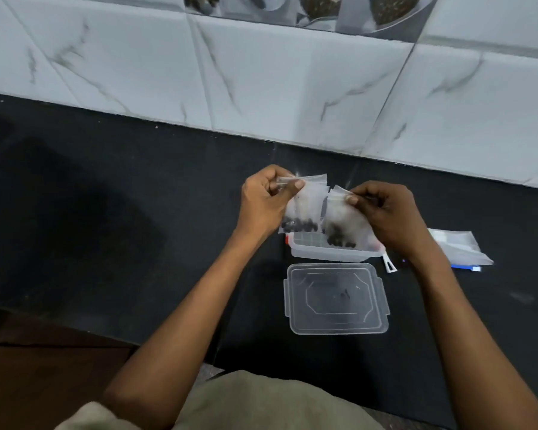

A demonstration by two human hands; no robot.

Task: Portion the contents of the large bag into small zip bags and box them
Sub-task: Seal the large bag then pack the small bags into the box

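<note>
My left hand (266, 200) pinches the top edge of a small clear zip bag (305, 209) with dark round pieces at its bottom. Another small zip bag (343, 223), also holding dark pieces, hangs from the pinching fingers of my right hand (385, 212). Both bags hang side by side just above a clear plastic box (326, 251) on the black counter. The box's clear lid (336, 297) lies flat in front of it. A larger clear bag (460, 246) lies to the right of the box, partly behind my right wrist.
The black counter (106, 212) runs up to a white marble-patterned tiled wall (261, 82) at the back. A white tab (389, 264) sticks out by the box's right corner. The counter's front edge is near my body, with brown floor at lower left.
</note>
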